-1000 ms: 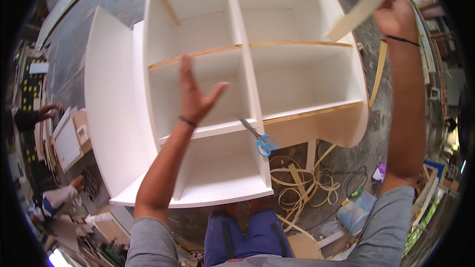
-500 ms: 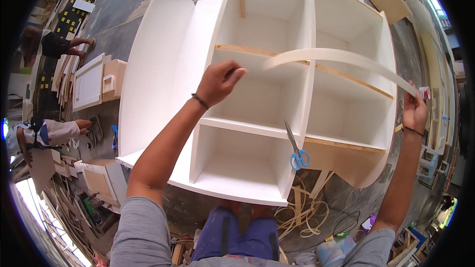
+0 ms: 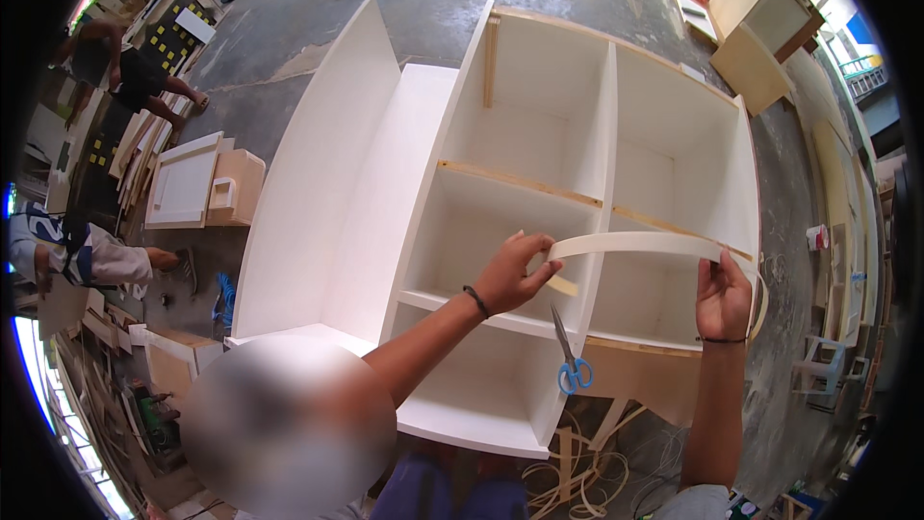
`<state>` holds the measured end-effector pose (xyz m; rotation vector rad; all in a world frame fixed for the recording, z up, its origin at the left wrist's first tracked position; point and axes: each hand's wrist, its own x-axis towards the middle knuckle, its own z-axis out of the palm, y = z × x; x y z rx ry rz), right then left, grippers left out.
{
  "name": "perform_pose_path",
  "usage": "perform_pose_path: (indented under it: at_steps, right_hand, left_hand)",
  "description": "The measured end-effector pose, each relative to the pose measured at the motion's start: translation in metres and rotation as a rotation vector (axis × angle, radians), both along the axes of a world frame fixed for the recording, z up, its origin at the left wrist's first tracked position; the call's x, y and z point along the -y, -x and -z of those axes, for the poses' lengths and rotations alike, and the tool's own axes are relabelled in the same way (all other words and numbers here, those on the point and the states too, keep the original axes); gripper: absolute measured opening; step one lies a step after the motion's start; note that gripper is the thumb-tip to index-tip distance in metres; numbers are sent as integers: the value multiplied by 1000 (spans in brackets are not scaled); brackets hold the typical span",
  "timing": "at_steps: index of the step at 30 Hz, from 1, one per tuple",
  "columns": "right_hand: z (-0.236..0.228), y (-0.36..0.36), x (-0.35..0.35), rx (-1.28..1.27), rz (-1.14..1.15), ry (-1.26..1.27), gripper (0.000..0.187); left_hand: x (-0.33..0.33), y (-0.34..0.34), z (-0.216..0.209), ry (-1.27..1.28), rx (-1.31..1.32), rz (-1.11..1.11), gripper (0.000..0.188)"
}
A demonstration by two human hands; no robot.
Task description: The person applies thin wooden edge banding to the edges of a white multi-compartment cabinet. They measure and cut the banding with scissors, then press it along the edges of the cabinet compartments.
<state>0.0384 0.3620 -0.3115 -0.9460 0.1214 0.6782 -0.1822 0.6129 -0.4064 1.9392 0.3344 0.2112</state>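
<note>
A thin cream edging strip [image 3: 635,244] bows between my two hands above the white cabinet [image 3: 597,327]. My left hand [image 3: 520,274] pinches it near one end, and a short tail sticks out below the fingers. My right hand [image 3: 724,297] grips it farther along; the rest curls down past the cabinet's right side. Blue-handled scissors [image 3: 574,371] rest on the cabinet's divider edge just below my left hand, blades pointing away from me. The cabinet lies with its open compartments facing up, and bare wood shows on some of its edges.
Loose coils of strip [image 3: 597,467] lie on the floor by the cabinet's near right corner. Two people stand at the left among boards and a drawer-like box [image 3: 236,188]. A white plastic stool [image 3: 820,364] and a small white-and-red can [image 3: 816,237] are on the right.
My left hand, free before, now holds the strip near its end. My right hand has come inward and lower, and the view has tilted to show more floor beyond the cabinet.
</note>
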Motion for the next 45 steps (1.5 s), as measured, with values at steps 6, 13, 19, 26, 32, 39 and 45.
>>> perform_pose_path:
  at_steps: [6,13,19,26,32,39,45]
  right_hand:
    - [-41,5,23,189,-672,913,18]
    - [-9,97,-93,1742,-607,585,35]
    - [4,65,-102,1111,-1070,849,41]
    - [60,28,-112,1272,-969,859,37]
    - [85,18,-191,1252,-881,713,39]
    - [112,11,-265,1093,-1057,674,40]
    - [138,-14,-289,940,-1274,779,41]
  left_hand:
    - [-39,17,-46,-519,173,-4,28]
    - [-9,5,-60,-1028,281,209,35]
    - [-57,12,-8,-781,308,-208,26]
    - [-110,37,110,-430,8,-778,31]
    - [-183,20,180,-318,-310,-1039,48]
    - [-202,-13,169,23,-443,-1033,47]
    - [-188,-17,172,-158,-334,-1029,39]
